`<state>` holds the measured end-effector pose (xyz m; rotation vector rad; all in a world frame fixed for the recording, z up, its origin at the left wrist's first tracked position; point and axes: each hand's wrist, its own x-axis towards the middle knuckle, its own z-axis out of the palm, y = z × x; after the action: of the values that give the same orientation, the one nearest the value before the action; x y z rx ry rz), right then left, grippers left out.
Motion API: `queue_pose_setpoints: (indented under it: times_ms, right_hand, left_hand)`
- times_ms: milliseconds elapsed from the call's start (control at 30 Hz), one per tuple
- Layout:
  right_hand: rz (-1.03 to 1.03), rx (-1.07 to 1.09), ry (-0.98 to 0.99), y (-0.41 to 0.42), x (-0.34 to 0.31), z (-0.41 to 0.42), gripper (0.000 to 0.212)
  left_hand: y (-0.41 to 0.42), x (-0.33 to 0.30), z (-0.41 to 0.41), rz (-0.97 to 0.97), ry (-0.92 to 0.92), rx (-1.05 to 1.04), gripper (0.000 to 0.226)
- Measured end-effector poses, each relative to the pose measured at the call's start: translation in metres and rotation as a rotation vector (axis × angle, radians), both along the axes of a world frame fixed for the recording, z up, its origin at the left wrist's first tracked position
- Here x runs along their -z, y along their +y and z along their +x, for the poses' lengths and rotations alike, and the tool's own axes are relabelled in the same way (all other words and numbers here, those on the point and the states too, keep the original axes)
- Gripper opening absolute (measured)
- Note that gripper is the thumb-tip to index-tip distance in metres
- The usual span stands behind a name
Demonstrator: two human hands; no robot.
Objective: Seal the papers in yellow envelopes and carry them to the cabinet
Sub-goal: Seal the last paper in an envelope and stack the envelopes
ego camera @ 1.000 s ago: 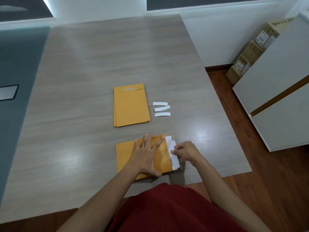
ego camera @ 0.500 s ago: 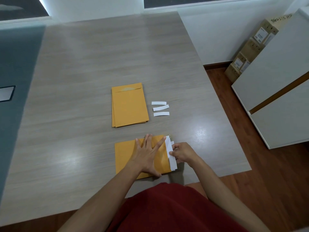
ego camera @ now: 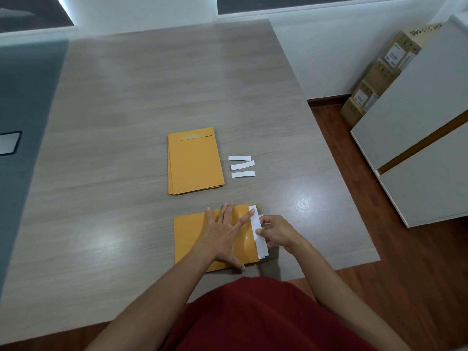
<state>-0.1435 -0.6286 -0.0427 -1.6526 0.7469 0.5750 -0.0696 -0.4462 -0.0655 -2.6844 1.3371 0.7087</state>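
Head view, looking down on a pale wood-grain tabletop (ego camera: 126, 122).

Item 1: yellow envelope (ego camera: 188, 239), lying flat near the tabletop's 6 o'clock edge, long side running left to right, its open end toward 3 o'clock.

Item 2: left hand (ego camera: 224, 234), palm down on the yellow envelope, fingers (ego camera: 247, 217) straight and spread, pressing it against the tabletop; the index fingertip reaches the envelope's 3 o'clock end.

Item 3: white strip (ego camera: 259, 233), along the envelope's 3 o'clock end, partly lifted off it.

Item 4: right hand (ego camera: 279, 231), just at 3 o'clock of the envelope, thumb and curled fingers pinching the white strip about midway along its length.

Item 5: stack of yellow envelopes (ego camera: 195, 162), at 12 o'clock of the held envelope and well apart from it, flaps toward the far edge, edges slightly fanned.

Item 6: three loose white strips (ego camera: 241, 166), in a column just at 3 o'clock of the stack, apart from one another, the middle one tilted.

Item 7: white cabinet (ego camera: 417, 138), standing on the wooden floor (ego camera: 405, 287) at 3 o'clock of the tabletop, a brown band across its front.

Item 8: cardboard boxes (ego camera: 379, 74), stacked against the wall at 1 o'clock, behind the cabinet, white labels facing out.

Item 9: red garment (ego camera: 253, 317), at the bottom edge of the view, both bare forearms extending from it.
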Motion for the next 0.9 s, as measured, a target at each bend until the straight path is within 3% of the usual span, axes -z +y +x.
queue_pose_setpoints:
  times_ms: [133,400,733,900]
  right_hand:
    - [-0.066,-0.014,0.0,0.0,-0.001,0.004,0.006]
    - [0.007,0.039,0.002,0.005,0.005,0.006,0.025]
    - [0.026,0.028,0.042,0.0,0.013,0.007,0.015]
    - [-0.036,0.111,-0.057,0.002,0.02,0.003,0.002]
  left_hand:
    - [-0.007,-0.004,-0.001,-0.056,0.006,-0.003,0.148]
    - [-0.018,-0.011,-0.005,-0.078,-0.001,-0.003,0.148]
    - [-0.016,-0.004,-0.002,-0.093,-0.042,-0.011,0.148]
    - [-0.008,0.005,0.004,0.025,-0.039,-0.031,0.146]
